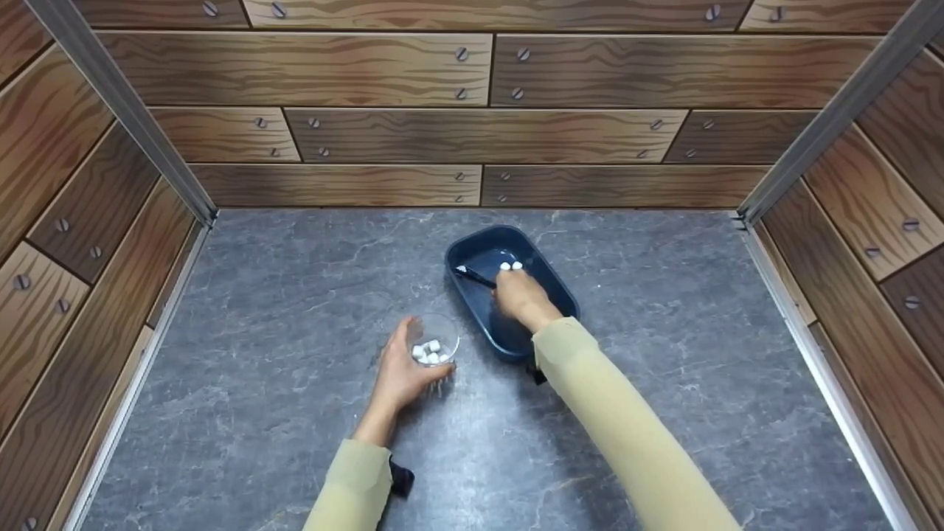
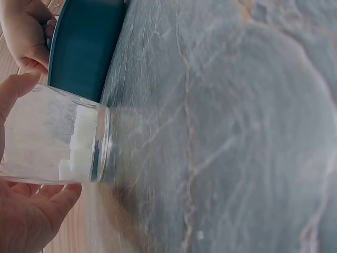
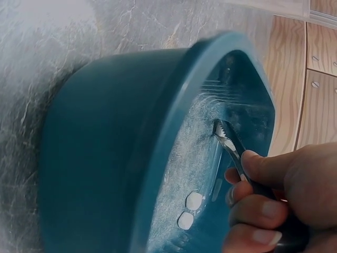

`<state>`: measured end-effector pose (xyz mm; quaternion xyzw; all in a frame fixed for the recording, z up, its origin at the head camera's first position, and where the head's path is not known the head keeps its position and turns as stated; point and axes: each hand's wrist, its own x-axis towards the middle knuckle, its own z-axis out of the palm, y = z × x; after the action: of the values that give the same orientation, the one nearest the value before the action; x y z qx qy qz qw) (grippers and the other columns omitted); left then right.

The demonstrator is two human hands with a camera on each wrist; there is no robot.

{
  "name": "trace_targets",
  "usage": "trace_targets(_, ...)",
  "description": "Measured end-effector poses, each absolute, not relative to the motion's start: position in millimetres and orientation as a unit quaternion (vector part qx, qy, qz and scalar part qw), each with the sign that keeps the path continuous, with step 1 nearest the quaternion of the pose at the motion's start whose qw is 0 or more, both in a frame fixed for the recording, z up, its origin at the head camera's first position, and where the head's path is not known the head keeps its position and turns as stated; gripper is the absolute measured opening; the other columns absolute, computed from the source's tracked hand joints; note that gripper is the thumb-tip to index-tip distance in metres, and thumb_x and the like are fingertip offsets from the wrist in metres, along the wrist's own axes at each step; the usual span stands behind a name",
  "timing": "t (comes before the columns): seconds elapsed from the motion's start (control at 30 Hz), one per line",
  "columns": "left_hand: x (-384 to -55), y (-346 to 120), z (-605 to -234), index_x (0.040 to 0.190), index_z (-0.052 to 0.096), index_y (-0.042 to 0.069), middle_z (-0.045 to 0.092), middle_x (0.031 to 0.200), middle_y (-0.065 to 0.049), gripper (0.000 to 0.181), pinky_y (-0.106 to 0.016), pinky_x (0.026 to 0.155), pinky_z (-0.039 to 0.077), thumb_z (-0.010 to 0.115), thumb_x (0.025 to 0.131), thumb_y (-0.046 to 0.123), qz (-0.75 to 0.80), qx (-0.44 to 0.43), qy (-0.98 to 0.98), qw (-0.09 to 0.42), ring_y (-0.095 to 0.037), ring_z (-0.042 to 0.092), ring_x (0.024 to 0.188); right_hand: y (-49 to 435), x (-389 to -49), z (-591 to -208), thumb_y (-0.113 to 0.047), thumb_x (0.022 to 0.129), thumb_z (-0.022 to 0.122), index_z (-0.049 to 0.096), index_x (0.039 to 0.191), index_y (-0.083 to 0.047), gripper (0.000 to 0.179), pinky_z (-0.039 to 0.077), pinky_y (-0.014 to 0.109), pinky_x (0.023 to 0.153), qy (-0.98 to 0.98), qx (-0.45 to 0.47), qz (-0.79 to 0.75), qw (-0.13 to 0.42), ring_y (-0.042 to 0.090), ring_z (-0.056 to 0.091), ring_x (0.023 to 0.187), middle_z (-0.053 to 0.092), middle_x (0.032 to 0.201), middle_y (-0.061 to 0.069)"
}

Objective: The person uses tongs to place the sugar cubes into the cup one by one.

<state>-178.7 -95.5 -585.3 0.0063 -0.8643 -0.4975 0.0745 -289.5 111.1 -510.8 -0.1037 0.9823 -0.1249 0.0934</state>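
Observation:
My left hand [image 1: 402, 371] curves its thumb and fingers around a clear cup [image 2: 39, 132] standing on the floor panel. Several small white cubes [image 1: 434, 345] lie at the bottom of the cup. To the right is a deep blue tub [image 1: 483, 324], and my right hand [image 1: 522, 296] is over it. That hand grips black tongs [image 3: 239, 150] with toothed tips, which reach down into the tub and point left in the head view. A whitish patch shows at the tips. Two white pieces [image 3: 189, 211] lie on the tub's floor, beyond my knuckles in the head view.
The grey marbled surface [image 1: 280, 295] spreads around the cup and tub. Wood-print panels [image 1: 383, 136] wall it at the back and both sides, with metal corner posts [image 1: 140, 125] at the back. A dark strap piece [image 1: 400, 479] sits by my left cuff.

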Motion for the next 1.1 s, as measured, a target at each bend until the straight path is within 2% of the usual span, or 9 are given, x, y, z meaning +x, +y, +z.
trace_targets(0.37, -179.1, -95.7, -586.9, 0.136, 0.047, 0.001, 0.060, 0.128, -0.017, 0.095, -0.042, 0.102, 0.042, 0.094, 0.056, 0.022, -0.513, -0.004, -0.855, 0.078, -0.032, 0.057, 0.116, 113.8, -287.3, -511.4, -0.015, 0.095, 0.059, 0.068, 0.091, 0.002, 0.020, 0.054, 0.046, 0.077, 0.981, -0.113, -0.124, 0.093, 0.033, 0.066, 0.089, 0.067, 0.098, 0.019)
trace_targets(0.7, -179.0, -94.5, -587.8, 0.135, 0.048, 0.002, 0.061, 0.128, -0.017, 0.095, -0.044, 0.101, 0.042, 0.095, 0.055, 0.022, -0.511, -0.005, -0.856, 0.083, -0.033, 0.057, 0.115, 124.6, -283.0, -510.9, -0.015, 0.096, 0.059, 0.073, 0.091, -0.005, 0.018, 0.054, 0.044, 0.073, 0.977, -0.083, -0.162, 0.112, 0.025, 0.063, 0.081, 0.070, 0.098, 0.014)
trace_targets(0.93, -179.2, -94.3, -585.0, 0.136, 0.047, 0.002, 0.060, 0.129, -0.017, 0.096, -0.045, 0.102, 0.042, 0.095, 0.055, 0.022, -0.513, -0.004, -0.855, 0.078, -0.034, 0.057, 0.115, 135.1, -276.4, -507.2, -0.015, 0.098, 0.056, 0.073, 0.091, -0.006, 0.020, 0.051, 0.040, 0.064, 0.974, -0.096, -0.172, 0.112, 0.024, 0.057, 0.070, 0.065, 0.082, 0.009)
trace_targets(1.1, -177.6, -95.3, -584.3, 0.138, 0.046, 0.002, 0.058, 0.130, -0.018, 0.098, -0.047, 0.101, 0.042, 0.094, 0.056, 0.025, -0.506, 0.010, -0.860, 0.070, -0.037, 0.055, 0.116, 139.7, -269.5, -502.4, -0.015, 0.098, 0.057, 0.075, 0.097, -0.007, 0.019, 0.051, 0.040, 0.068, 0.969, -0.103, -0.190, 0.117, 0.022, 0.057, 0.071, 0.065, 0.081, 0.005)
